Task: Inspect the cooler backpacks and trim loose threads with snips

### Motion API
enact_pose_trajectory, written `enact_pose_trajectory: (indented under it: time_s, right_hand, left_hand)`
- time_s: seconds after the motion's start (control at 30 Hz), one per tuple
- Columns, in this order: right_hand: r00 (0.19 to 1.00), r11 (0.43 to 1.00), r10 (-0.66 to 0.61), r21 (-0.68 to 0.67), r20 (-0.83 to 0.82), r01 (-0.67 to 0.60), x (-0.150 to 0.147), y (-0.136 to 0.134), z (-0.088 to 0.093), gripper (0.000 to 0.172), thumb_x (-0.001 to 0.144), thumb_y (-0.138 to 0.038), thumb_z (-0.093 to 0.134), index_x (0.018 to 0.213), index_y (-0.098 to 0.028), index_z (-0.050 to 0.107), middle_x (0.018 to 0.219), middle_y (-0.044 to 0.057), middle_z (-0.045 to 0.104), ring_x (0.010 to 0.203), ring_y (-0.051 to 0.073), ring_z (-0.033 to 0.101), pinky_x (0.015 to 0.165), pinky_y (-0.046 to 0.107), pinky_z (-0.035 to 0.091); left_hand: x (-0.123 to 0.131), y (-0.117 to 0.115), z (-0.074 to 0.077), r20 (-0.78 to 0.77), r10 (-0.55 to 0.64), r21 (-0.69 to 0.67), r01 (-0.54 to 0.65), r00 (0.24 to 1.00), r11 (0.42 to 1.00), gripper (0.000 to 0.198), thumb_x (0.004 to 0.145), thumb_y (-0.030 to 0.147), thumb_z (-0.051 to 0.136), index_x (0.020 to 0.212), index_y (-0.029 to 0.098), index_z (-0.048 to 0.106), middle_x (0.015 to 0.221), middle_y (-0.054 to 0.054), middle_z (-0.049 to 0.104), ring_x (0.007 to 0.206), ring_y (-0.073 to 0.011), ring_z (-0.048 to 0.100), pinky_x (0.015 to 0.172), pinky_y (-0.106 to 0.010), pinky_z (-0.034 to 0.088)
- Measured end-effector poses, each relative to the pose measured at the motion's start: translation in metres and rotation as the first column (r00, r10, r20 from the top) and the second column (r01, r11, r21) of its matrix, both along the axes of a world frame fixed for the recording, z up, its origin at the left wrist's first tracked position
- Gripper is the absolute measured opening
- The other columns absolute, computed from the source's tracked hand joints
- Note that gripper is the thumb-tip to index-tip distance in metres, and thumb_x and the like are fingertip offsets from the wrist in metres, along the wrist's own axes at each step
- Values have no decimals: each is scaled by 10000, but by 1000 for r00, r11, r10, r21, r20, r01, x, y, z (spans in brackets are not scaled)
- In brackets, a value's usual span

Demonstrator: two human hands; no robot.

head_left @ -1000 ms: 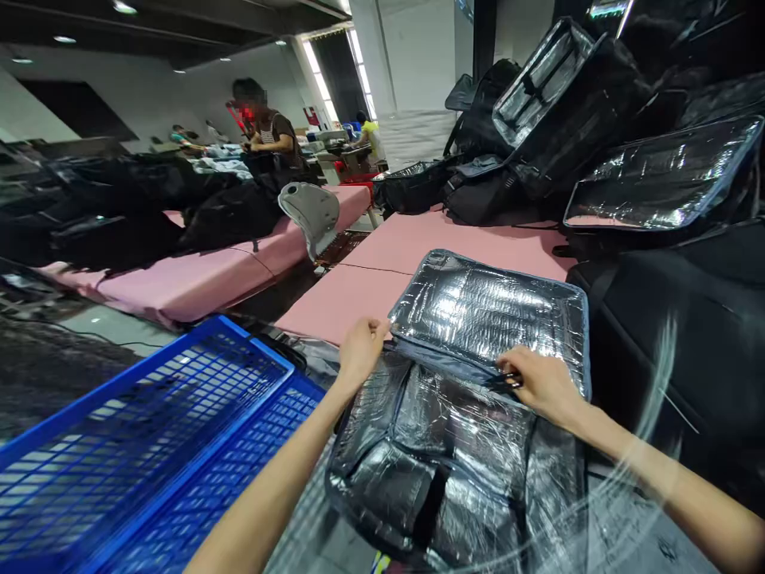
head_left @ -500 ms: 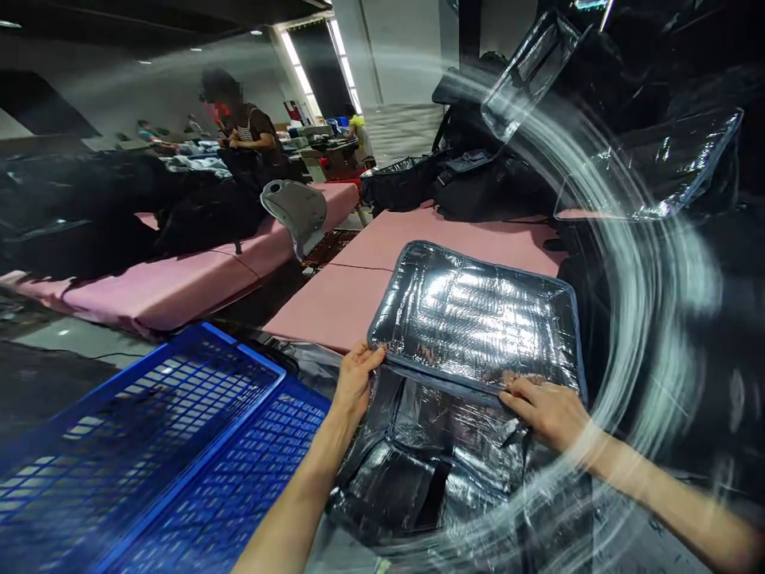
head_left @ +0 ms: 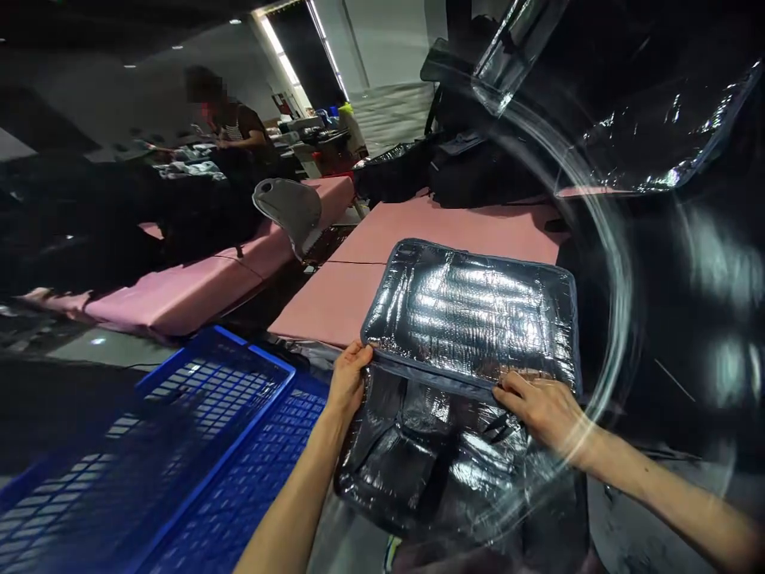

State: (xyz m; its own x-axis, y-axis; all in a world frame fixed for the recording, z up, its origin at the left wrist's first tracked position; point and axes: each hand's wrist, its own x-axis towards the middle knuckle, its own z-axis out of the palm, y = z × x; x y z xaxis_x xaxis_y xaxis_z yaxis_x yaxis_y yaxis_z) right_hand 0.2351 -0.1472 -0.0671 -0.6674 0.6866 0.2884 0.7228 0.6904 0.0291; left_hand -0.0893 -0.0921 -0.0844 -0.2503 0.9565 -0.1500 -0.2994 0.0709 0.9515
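An open insulated bag [head_left: 418, 470] with silver foil lining lies in front of me, its foil lid [head_left: 472, 307] raised toward the pink table. My left hand [head_left: 347, 379] is closed on the left corner of the bag's rim where the lid joins. My right hand [head_left: 541, 410] is closed on the rim at the right side, and a small dark thing like a zipper pull shows under its fingers. A clear plastic sheet blurs across the right of the view.
A blue plastic crate [head_left: 179, 462] stands at my lower left. Pink padded tables [head_left: 454, 227] stretch ahead. Several black insulated bags [head_left: 478, 167] are piled at the back and right. A person [head_left: 230, 131] works at the far table on the left.
Both hands have stayed on the bag's rim while the view shifted. The lid has tipped a little further back and the plastic sheet has swung across the right side.
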Motion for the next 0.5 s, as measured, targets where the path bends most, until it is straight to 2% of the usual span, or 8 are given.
enact_pose_trajectory:
  time_s: [0.2, 0.33, 0.43, 0.5]
  right_hand:
    - [997, 998, 14, -64, -73, -19, -4, -5, 2, 278, 773, 32, 393, 849, -184, 550, 792, 8, 551, 537, 80, 438, 468, 258, 206]
    - [962, 977, -115, -203, -247, 65, -4, -3, 4, 208, 886, -143, 373, 723, -189, 493, 594, -31, 484, 467, 79, 392, 473, 248, 233]
    - [903, 976, -159, -202, -399, 82, 20, 2, 3, 188, 887, -168, 373, 821, -192, 547, 696, -1, 571, 570, 95, 504, 526, 225, 322]
    - [823, 958, -278, -211, -495, 197, 47, 4, 0, 171, 863, -172, 409, 915, -201, 569, 823, 26, 609, 670, 114, 562, 561, 221, 370]
  left_hand:
    - [1, -2, 0, -37, 30, -7, -30, 999, 1000, 362, 479, 339, 797, 752, 162, 638, 663, 2, 668, 645, -154, 614, 625, -258, 476]
    - [0, -4, 0, -117, 36, -41, -41, 993, 998, 366, 465, 368, 793, 731, 171, 636, 678, 10, 666, 642, -148, 601, 629, -249, 470]
    - [-5, -2, 8, -309, 15, -96, -47, 951, 994, 375, 518, 461, 740, 741, 176, 645, 709, 2, 672, 670, -157, 594, 636, -243, 463]
    - [-9, 6, 17, -533, 7, -110, -77, 846, 991, 412, 584, 541, 665, 767, 172, 663, 760, -19, 684, 712, -176, 598, 644, -251, 461]
